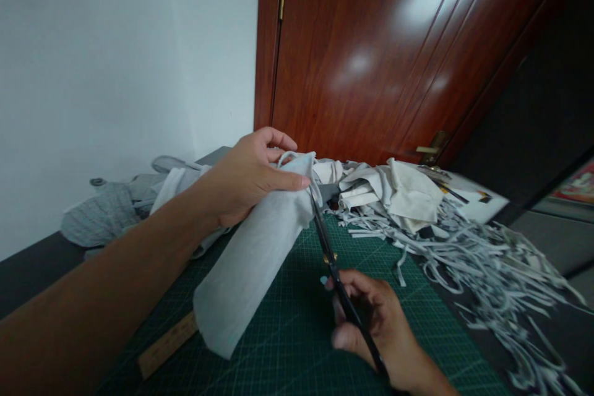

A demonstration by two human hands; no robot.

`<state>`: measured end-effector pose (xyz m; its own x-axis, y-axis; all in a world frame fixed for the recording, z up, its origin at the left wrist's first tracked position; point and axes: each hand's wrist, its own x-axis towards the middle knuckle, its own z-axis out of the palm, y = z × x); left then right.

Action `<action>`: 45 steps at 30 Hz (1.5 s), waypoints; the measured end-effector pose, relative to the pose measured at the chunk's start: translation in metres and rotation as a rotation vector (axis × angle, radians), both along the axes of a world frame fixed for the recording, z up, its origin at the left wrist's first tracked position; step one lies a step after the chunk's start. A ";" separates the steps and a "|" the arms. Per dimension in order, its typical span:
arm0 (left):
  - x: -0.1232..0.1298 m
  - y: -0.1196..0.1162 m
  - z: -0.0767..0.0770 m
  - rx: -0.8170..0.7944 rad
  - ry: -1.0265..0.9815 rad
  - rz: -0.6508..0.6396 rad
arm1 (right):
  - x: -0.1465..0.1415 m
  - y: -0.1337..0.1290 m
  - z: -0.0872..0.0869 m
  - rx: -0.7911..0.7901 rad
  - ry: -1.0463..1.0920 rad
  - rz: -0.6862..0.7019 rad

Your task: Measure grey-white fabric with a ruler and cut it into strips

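Note:
My left hand [260, 176] pinches the upper end of a pale grey piece of fabric [253, 266], thumb on the near side. The fabric hangs down at a slant toward the lower left, and a thin strip curls at its top edge. In my right hand [375, 322] is a pair of black scissors [327, 247], fingers wrapped around the handles. The blades point up and away, with their tips at the fabric's right edge beside my left thumb. Whether the blades are parted is hard to see.
Under the hands lies a green cutting mat [297, 315] with a wooden ruler [167, 345] on it. Cut fabric strips [482, 272] heap on the right, below folded cloth [413, 198]. Grey fabric [99, 216] lies at left. A wooden door [352, 62] stands behind.

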<state>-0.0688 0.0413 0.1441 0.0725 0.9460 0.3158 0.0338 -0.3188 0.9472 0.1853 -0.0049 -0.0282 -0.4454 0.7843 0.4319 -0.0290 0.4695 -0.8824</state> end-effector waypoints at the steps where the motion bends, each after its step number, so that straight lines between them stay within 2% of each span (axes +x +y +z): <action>1: 0.001 -0.001 0.000 0.001 -0.001 0.009 | -0.001 0.000 0.001 -0.001 0.000 -0.007; 10: 0.009 -0.007 0.005 -0.102 -0.091 -0.042 | -0.007 -0.003 0.009 0.009 0.018 -0.055; 15: 0.006 -0.004 0.002 -0.075 -0.074 -0.054 | -0.006 -0.003 0.008 0.047 -0.006 -0.061; 21: 0.004 -0.002 -0.002 -0.019 -0.018 0.015 | -0.008 -0.004 0.012 0.052 -0.020 -0.077; 31: -0.001 -0.007 0.009 -0.050 -0.092 -0.140 | -0.007 -0.008 0.017 0.047 -0.107 -0.108; 39: -0.011 -0.006 0.009 -0.048 -0.018 -0.123 | -0.007 -0.007 0.017 0.071 -0.172 -0.158; 45: -0.014 -0.006 0.009 -0.070 -0.015 -0.175 | -0.006 -0.006 0.017 0.076 -0.130 -0.129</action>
<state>-0.0828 0.0349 0.1532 0.2335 0.9391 0.2521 -0.0309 -0.2520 0.9672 0.1791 -0.0105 -0.0112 -0.3990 0.8057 0.4377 0.1480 0.5277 -0.8365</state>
